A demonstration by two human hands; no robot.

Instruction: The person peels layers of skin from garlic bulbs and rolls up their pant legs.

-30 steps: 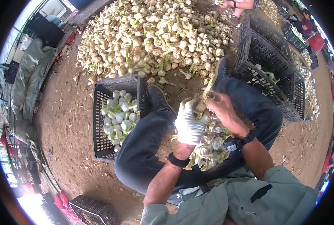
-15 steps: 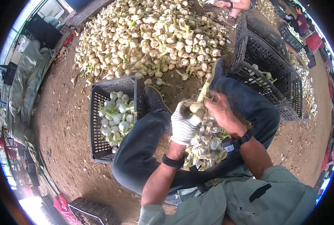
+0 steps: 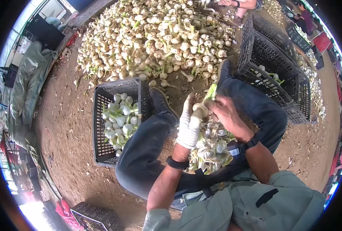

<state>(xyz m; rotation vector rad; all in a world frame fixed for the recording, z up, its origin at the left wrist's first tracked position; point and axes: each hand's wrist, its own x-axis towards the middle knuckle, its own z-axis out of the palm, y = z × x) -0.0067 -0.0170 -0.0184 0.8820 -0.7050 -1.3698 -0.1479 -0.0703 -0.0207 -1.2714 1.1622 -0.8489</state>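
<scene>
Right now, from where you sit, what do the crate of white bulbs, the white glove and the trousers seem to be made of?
Crate: most likely dull black plastic, judging by its stiff, evenly slotted walls. Glove: apparently knitted fabric, matte, wrinkled where it bunches; the fibre is unclear. Trousers: probably matte dark-blue denim, creased and unevenly faded, the weave too small to see.

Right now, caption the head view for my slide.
Bare right hand grips garlic stem, gloved left hand against its bulb.
</scene>
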